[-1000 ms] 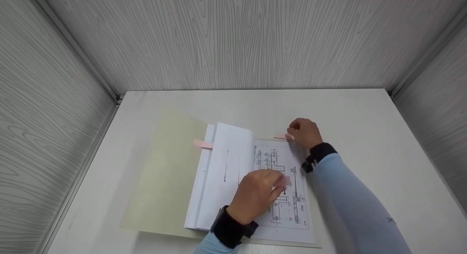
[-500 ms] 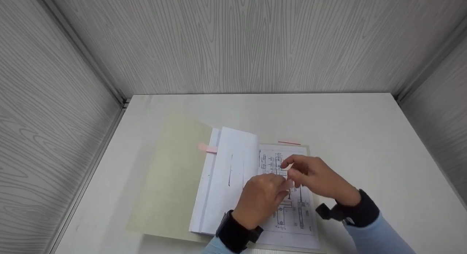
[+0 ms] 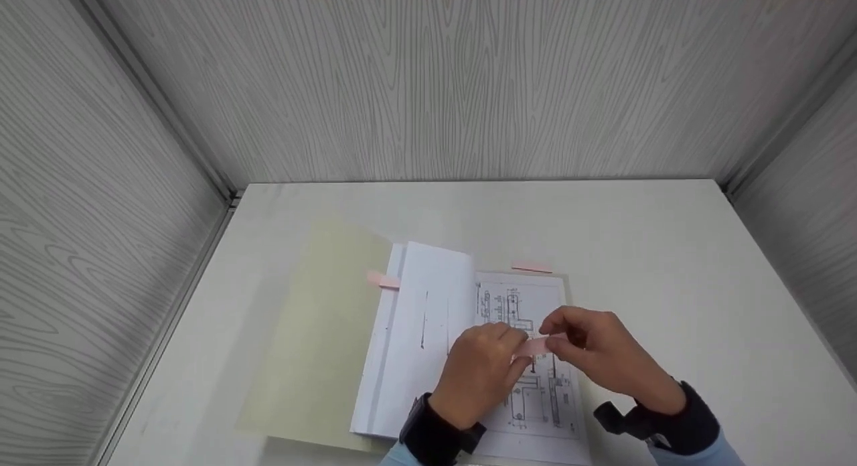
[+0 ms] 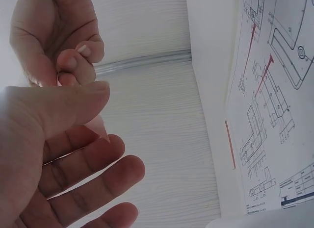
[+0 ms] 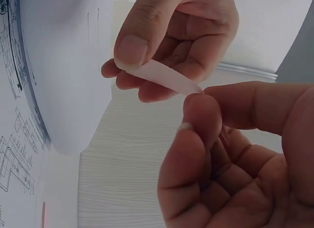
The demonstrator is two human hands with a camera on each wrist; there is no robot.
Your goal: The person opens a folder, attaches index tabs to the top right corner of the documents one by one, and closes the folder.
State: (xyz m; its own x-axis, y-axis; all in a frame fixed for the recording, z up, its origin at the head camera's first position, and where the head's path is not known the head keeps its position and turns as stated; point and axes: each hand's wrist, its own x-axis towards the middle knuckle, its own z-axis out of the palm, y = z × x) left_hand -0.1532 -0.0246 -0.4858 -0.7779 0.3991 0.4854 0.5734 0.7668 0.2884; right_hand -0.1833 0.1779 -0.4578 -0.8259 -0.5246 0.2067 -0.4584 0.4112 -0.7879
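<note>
A pale pink paper strip (image 3: 533,347), like a sticky tab, spans both hands over a printed drawing page (image 3: 499,446) of an opened document folder. My left hand (image 3: 479,372) pinches one end between thumb and fingers. The other end is pinched by the thumb and fingertip of my right hand (image 3: 602,349). In the right wrist view the strip (image 5: 169,78) bows slightly between the two grips. A pointed corner of the strip (image 4: 99,126) shows below the left thumb in the left wrist view. The page's middle is partly hidden behind the hands.
The folder's pale yellow cover (image 3: 301,352) lies opened to the left, with a turned white page (image 3: 428,272) beside it. One pink tab (image 3: 383,280) sticks out there. Another pink strip with a red edge (image 3: 532,268) lies at the folder's top edge. Grey panels (image 3: 428,84) enclose the white table (image 3: 636,238).
My right hand has come down from the pink strip at the folder's top edge to the left hand, and now grips the free end of the left hand's strip, drawn slightly right.
</note>
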